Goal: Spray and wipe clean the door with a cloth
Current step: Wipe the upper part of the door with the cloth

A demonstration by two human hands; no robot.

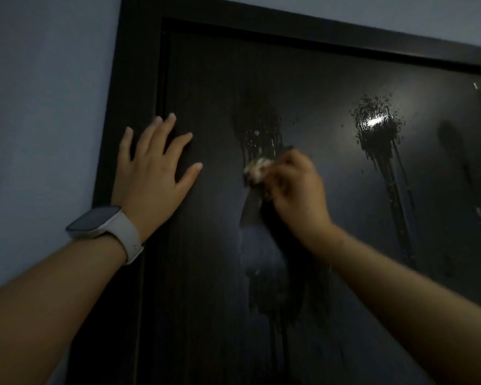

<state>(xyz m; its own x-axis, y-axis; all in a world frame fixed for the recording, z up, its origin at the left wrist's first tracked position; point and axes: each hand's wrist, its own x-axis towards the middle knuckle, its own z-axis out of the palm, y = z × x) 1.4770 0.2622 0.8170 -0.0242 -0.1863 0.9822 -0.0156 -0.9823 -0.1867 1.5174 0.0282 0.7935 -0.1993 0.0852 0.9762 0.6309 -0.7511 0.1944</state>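
A dark glossy door [211, 245] fills most of the head view. My left hand [153, 173] lies flat against its upper left part, fingers spread, holding nothing. My right hand [295, 190] is blurred and pressed to the door's middle, shut on a small pale cloth [257, 169] that shows at its fingertips. A wet spray patch [261, 129] with drips sits just above the cloth. A second spray patch [378, 126] glints to the right, with long runs trailing down. A smeared wet streak [264, 259] runs below my right hand.
The dark door frame [114, 107] borders the door on the left and top. A pale wall [39, 107] lies left of it. A white wristwatch [106, 226] sits on my left wrist. No spray bottle is in view.
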